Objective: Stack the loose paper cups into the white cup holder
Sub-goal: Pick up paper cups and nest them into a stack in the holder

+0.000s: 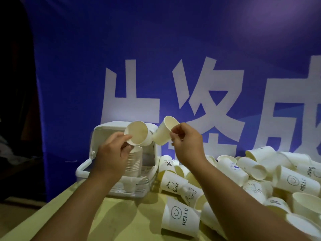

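Showing two cups held up near the white cup holder (104,129): the left hand (112,153) pinches the left cup (139,133) by its rim, and the right hand (187,145) pinches the right cup (163,131) likewise, their bases close together. One stack (134,160) stands inside the holder. Perhaps twenty loose cups (260,180) lie on the counter (112,214).

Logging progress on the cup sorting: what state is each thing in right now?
Left cup: held tilted, mouth towards the camera.
Right cup: held tilted, mouth upward.
Left hand: pinches left cup's rim.
Right hand: pinches right cup near its rim.
White cup holder: open, holds a cup stack.
Loose cups: heaped on the table, mostly on their sides.
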Demonstrator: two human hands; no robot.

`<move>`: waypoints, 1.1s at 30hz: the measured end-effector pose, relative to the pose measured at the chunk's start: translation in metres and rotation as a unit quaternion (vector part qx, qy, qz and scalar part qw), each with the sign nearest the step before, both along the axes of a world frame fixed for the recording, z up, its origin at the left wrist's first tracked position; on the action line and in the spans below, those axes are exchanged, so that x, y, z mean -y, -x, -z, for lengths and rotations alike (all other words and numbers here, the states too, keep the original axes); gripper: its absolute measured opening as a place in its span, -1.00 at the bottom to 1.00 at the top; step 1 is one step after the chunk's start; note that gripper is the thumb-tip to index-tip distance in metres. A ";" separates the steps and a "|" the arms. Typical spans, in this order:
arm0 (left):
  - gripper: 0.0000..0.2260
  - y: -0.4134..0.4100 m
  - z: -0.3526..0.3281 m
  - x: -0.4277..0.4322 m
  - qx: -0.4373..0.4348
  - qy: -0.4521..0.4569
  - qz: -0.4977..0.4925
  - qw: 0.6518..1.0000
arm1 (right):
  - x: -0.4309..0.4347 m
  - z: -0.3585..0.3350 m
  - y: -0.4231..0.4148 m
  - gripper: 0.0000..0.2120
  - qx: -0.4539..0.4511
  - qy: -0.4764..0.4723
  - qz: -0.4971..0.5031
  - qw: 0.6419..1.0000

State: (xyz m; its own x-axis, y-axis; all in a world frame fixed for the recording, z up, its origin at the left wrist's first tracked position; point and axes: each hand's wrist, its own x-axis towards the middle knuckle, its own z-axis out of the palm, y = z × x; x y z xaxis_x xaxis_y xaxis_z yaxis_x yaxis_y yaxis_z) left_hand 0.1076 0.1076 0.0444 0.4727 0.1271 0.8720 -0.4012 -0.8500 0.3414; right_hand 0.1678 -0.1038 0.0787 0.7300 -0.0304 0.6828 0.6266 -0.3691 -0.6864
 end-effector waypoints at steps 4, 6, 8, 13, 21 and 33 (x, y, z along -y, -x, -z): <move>-0.86 -0.001 0.001 -0.009 0.080 -0.017 -0.057 0.995 | -0.029 -0.002 0.004 -0.87 -0.011 -0.063 -0.033 0.997; -0.87 -0.002 0.001 -0.012 0.084 -0.009 -0.082 0.993 | -0.037 -0.003 0.004 -0.85 -0.019 -0.085 -0.037 0.996; -0.87 -0.003 0.002 -0.017 0.068 -0.007 -0.098 0.993 | -0.042 0.002 0.003 -0.83 -0.023 -0.094 -0.032 0.995; -0.88 -0.007 0.004 -0.019 0.009 -0.019 -0.103 0.994 | -0.048 0.019 -0.001 -0.79 0.014 -0.095 -0.025 0.995; -0.87 -0.018 0.015 -0.023 -0.096 -0.157 -0.198 0.963 | -0.046 0.019 -0.001 -0.83 0.053 -0.066 -0.028 0.996; -0.08 -0.025 0.031 -0.012 -0.168 0.035 0.024 0.985 | -0.056 0.020 -0.003 -0.82 0.052 0.185 -0.004 0.981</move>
State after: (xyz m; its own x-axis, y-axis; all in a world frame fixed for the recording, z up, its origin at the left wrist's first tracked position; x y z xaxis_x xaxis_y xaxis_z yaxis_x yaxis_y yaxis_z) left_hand 0.1324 0.1199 0.0132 0.7402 0.1526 0.6549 -0.2938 -0.8027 0.5191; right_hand 0.1706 -0.0474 0.0592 0.6548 0.2391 0.7170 0.6906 -0.5748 -0.4390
